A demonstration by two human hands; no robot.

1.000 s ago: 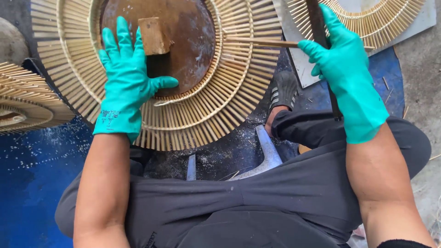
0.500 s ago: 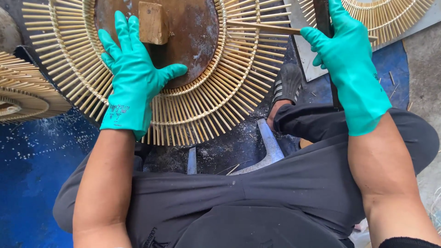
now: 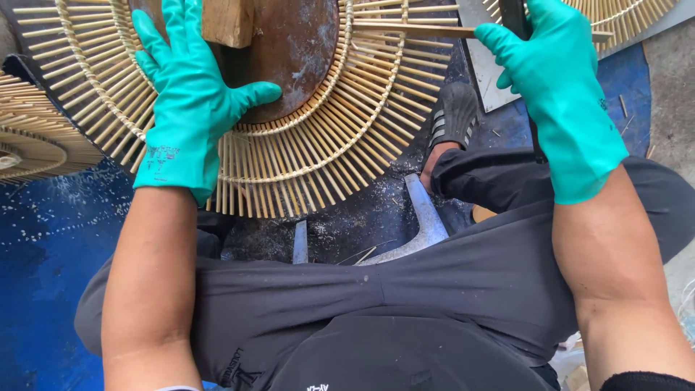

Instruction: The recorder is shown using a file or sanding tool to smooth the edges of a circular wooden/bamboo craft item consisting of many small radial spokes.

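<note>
Across the upper centre lies a round sunburst frame of bamboo sticks [image 3: 318, 145], its spokes fanning out around a rusty brown metal disc [image 3: 297, 51] that carries a wooden block [image 3: 228, 20]. Left hand [image 3: 190, 98], in a teal rubber glove, rests flat and open on the spokes and the disc's edge, fingers spread, thumb pointing right. Right hand [image 3: 554, 80], gloved alike, is closed around a dark tool handle [image 3: 515, 14] and a thin bamboo stick [image 3: 427, 30] that lies level across the frame's upper right. Compared with the view half a second earlier, the frame, disc and block sit higher and closer, the block now cut by the top edge; both hands keep the same hold. Further stick frames show at far left [image 3: 36, 137] and upper right [image 3: 637, 18]. Below, a blue floor [image 3: 51, 253] dusted with shavings, a dark sandal [image 3: 452, 116], and a grey metal stool leg [image 3: 423, 217] between the person's dark-trousered knees.
</note>
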